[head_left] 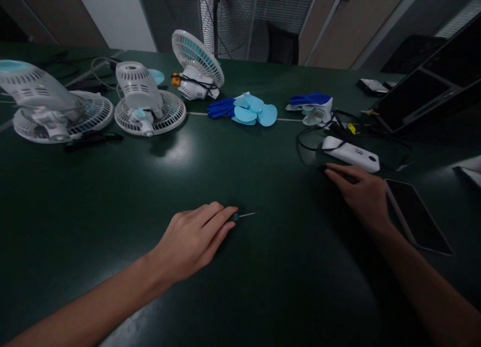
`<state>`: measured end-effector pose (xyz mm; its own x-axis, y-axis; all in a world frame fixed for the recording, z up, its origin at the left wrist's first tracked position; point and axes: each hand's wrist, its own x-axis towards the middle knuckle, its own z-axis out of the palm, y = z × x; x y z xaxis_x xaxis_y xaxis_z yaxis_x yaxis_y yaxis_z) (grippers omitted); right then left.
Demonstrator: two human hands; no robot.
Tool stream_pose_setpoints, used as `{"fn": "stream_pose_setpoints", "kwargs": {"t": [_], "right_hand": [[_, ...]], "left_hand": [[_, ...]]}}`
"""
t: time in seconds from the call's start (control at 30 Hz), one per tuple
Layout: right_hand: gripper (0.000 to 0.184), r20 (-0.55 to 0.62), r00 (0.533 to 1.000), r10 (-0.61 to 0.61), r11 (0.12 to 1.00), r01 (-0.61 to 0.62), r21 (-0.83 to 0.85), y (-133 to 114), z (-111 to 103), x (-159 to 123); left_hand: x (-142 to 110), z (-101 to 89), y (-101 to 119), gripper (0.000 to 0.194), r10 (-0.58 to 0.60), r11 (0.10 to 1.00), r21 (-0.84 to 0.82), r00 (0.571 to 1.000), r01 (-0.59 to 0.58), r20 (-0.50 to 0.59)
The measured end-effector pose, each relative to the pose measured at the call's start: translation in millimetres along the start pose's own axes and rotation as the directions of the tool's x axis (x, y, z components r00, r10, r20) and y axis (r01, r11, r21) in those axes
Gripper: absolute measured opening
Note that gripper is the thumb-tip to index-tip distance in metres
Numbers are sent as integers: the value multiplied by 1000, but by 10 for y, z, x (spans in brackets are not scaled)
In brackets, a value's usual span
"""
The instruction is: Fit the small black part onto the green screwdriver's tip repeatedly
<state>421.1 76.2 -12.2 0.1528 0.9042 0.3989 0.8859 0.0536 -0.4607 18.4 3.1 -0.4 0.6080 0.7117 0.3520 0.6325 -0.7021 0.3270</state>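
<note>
My left hand (199, 236) rests low over the dark green table, its fingers closed round the handle of a small screwdriver (247, 215). The thin metal shaft points right, and most of the handle is hidden under my fingers. Farther right, my right hand (363, 191) pinches a small dark object (322, 169) whose kind I cannot make out. Just beyond that hand lies a white power strip (351, 153) with a black cable. A tablet-like device (419, 216) with a dark screen lies beside my right wrist.
Along the back stand white fans (197, 63), two of them face down at the left (150, 109). A light-blue fan blade (255, 110) lies by a blue glove (221, 108). More gloves (311, 106) lie near a black cabinet-like box (432, 81). A dark tool (93, 140) lies at left.
</note>
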Motion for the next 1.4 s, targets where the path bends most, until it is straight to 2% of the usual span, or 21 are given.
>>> {"fn": "stream_pose_setpoints", "kwargs": {"t": [0.27,0.73,0.97,1.1,1.23,1.4], "right_hand": [[39,1,1000,-19,999,19,-46,18,-15,8],[40,-20,987,-159,951,147,-273,103,-73,20],[41,58,982,-181,930,190,-313,234,-135,72],[49,126,959,-252,899,280,-336,264,-188,101],[54,211,931,-297,892,350,-287,334,-261,155],[55,268,919,-290,918,347,-194,452,-338,204]], "left_hand": [[11,-3,7,33,12,1000,12,1000,-12,-20],[-2,1,10,34,0,1000,7,1000,0,-3],[6,-3,8,33,14,1000,9,1000,-14,-14],[12,-4,12,33,13,1000,15,1000,-13,-9],[5,-7,11,33,11,1000,24,1000,-11,0],[-2,9,-2,34,7,1000,12,1000,-7,3]]}}
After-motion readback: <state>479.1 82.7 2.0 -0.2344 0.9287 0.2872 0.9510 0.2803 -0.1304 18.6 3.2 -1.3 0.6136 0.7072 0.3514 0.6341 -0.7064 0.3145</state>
